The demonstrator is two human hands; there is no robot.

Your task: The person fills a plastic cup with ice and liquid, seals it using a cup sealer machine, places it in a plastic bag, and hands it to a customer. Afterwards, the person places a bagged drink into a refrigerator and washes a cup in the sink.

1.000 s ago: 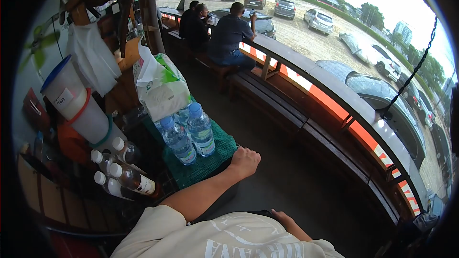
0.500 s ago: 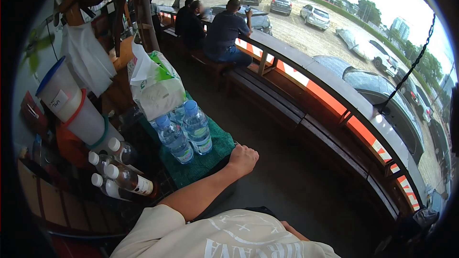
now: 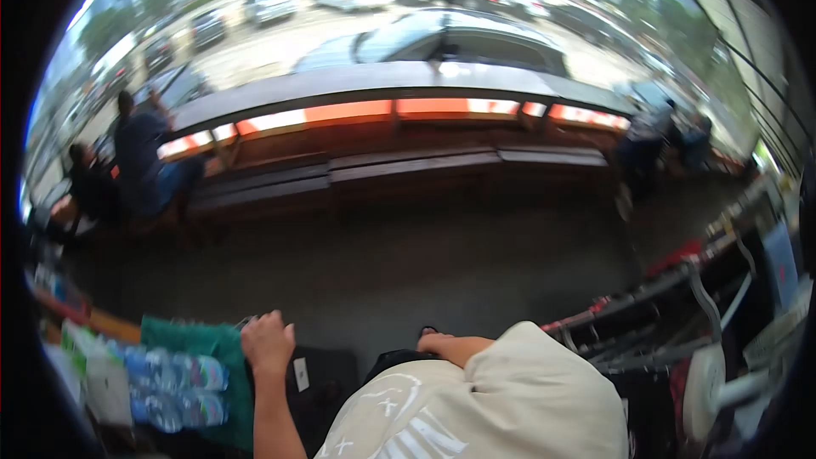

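Note:
At the right edge of a green cloth [image 3: 189,336], my left hand [image 3: 268,343] rests with its fingers curled. Whatever may be inside them is hidden. Beside that hand, on the cloth, are clear water bottles [image 3: 183,408] with blue-tinted plastic. A white and green plastic bag [image 3: 102,378] touches them on the left. My right hand [image 3: 432,342] lies low by my lap, in front of my beige shirt, and its fingers are too small and blurred to make out.
A long bench [image 3: 412,166] and a counter [image 3: 374,79] run across the view, with parked cars beyond. People sit at the left [image 3: 144,153] and at the right [image 3: 646,140]. A white fan-like object [image 3: 704,391] and metal racks stand at the lower right.
The view has swung to the right, so the bottles and bag now sit at the lower left. The people at the right have come into view. My left hand stays by the cloth's edge.

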